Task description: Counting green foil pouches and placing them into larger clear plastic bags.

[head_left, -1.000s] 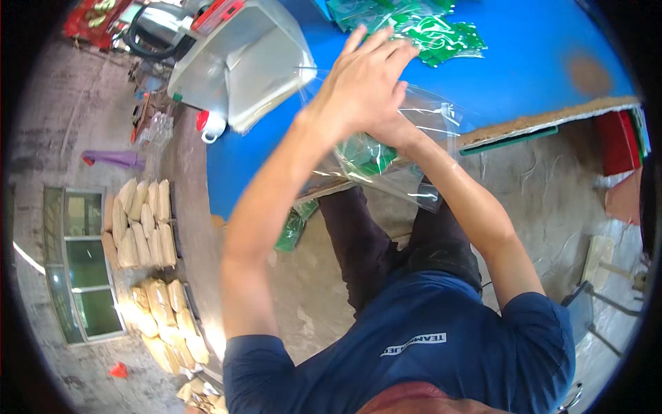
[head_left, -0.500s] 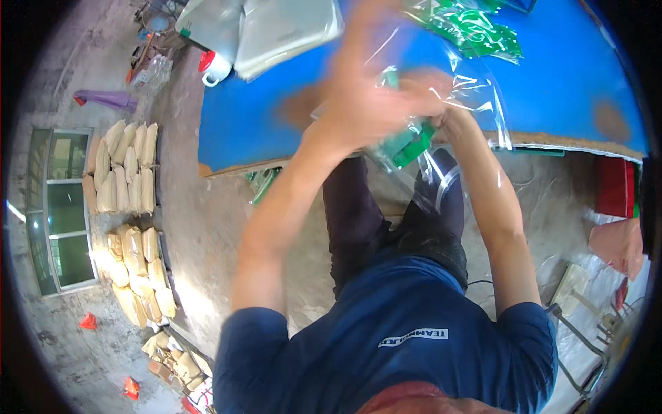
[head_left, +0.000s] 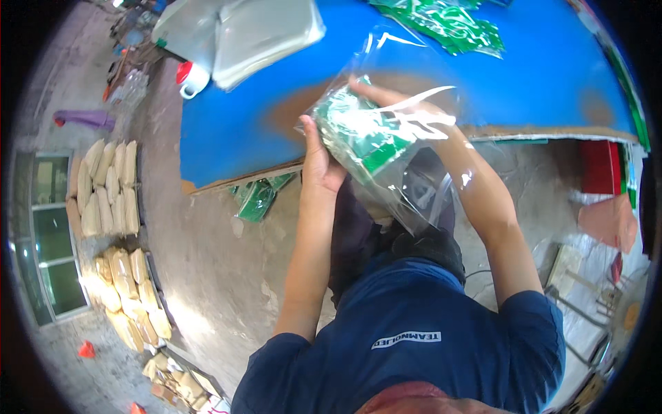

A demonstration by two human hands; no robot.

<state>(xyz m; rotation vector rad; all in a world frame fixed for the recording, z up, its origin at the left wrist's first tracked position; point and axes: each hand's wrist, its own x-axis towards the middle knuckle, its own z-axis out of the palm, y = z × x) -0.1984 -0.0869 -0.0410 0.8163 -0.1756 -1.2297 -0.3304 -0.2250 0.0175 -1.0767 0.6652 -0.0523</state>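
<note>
Left hand [head_left: 323, 164] is clamped on the left side of a green packet [head_left: 378, 153], which is held over the near edge of the blue worktop [head_left: 231, 134]. Right hand [head_left: 418, 114] is at the packet's other side, a finger stretched along its far end; a clear bag [head_left: 412, 196] and glare cover it, so I can't tell its grip. Farther back lie shiny green packages [head_left: 458, 27]; leftward, a red-and-white mug [head_left: 193, 83].
</note>
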